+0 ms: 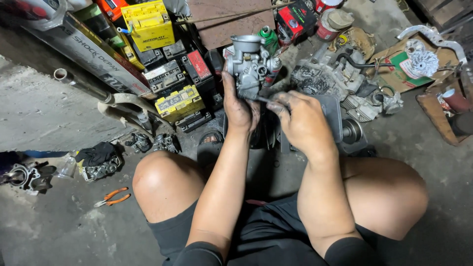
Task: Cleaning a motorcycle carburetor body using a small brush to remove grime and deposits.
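Yellow box (149,24) top centre; red-black carton (294,19) top right; long silver-black package (84,49) upper left.

The grey concrete floor (59,231) carries orange-handled pliers (112,196), stacked batteries (178,102) and an engine block (340,79).

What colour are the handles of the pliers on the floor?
Orange, on the pliers, clearest in the head view.

My left hand (240,106) gripped a grey metal carburetor (250,66) from below, holding it upright. My right hand (303,120) pressed a thin dark tool (256,97) against its base. Orange pliers (113,196) lay on the floor (54,226), near left.
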